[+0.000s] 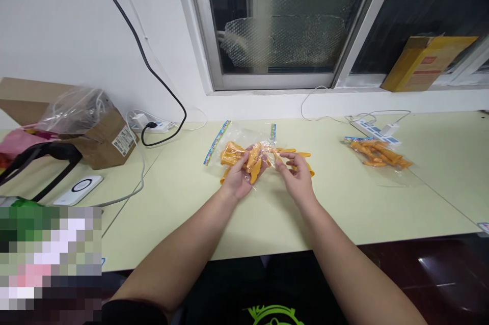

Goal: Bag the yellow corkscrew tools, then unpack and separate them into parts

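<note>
A clear plastic bag [247, 134] with colourful printed strips at its top edge lies in the middle of the table, with orange plastic pieces [231, 154] in it. My left hand [239, 178] is closed around the lower part of the bag, the thumb over the pieces. At the bag's right side, my right hand [300, 177] has its thumb and fingers bent together on what looks like the bag's edge; the exact grip is partly hidden. More orange pieces [304, 154] show behind the right-hand fingers. Their exact kind is hard to make out.
A second bag of orange pieces [378, 154] lies at the right, by a white power strip [376, 131] with cables. On the left are a cardboard box [103, 136], a white charging pad [78, 190] and a black cable [143, 50]. A yellow carton [424, 65] leans at the window.
</note>
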`<state>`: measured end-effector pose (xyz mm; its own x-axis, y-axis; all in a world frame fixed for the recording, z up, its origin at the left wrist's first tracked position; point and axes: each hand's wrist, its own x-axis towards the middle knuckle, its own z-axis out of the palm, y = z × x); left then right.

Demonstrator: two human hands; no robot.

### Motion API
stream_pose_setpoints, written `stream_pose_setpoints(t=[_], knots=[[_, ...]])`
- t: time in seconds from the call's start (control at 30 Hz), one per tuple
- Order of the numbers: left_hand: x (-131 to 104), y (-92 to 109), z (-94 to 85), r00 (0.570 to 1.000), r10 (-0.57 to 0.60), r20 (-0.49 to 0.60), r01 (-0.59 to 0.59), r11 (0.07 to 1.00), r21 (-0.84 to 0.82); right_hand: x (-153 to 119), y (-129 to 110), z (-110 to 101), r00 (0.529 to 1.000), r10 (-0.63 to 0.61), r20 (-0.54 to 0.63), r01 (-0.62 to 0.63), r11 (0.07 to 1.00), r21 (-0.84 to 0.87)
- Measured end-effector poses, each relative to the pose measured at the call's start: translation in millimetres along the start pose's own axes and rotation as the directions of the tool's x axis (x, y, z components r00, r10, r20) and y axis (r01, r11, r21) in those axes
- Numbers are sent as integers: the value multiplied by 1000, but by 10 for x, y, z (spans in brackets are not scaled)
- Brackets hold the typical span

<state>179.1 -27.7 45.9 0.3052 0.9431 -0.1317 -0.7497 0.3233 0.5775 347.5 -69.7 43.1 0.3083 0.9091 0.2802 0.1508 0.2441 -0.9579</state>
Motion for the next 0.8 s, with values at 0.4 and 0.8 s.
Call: stream_pose_setpoints(t=[0.4,0.8], knots=[[-66,-43,56,995,42,94,-46,998,37,57,-407,277,966,-13,259,-11,996,91],[-125,1,21,930,-33,367,13,998,56,817,-1300,98,879,-262,398,283,959,7]])
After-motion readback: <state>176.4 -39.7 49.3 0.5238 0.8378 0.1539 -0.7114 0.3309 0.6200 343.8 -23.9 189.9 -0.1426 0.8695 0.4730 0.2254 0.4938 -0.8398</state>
